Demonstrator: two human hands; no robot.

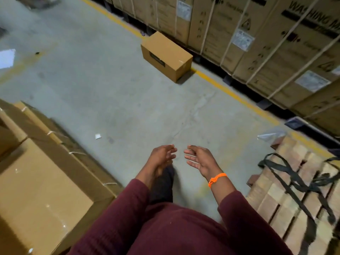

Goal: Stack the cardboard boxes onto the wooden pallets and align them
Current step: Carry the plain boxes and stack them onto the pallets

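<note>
Now both hands are free: left hand (pixel 162 155) and right hand (pixel 200 160), fingers (pixel 192 153) loosely spread, holding nothing. A lone box (pixel 166 56) sits far ahead on the floor (pixel 110 92). The pallet (pixel 287 196) is near right under black straps (pixel 294 174), with stacked boxes (pixel 36 172) near left.

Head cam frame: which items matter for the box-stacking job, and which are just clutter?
Job:
- lone cardboard box on the floor
- wooden pallet, right
- stacked boxes, left
- left hand and right hand, both empty

Lying about:
- black straps on the pallet
- paper scrap
- plastic film
- strapped washing machine cartons, likely stored stock
</note>
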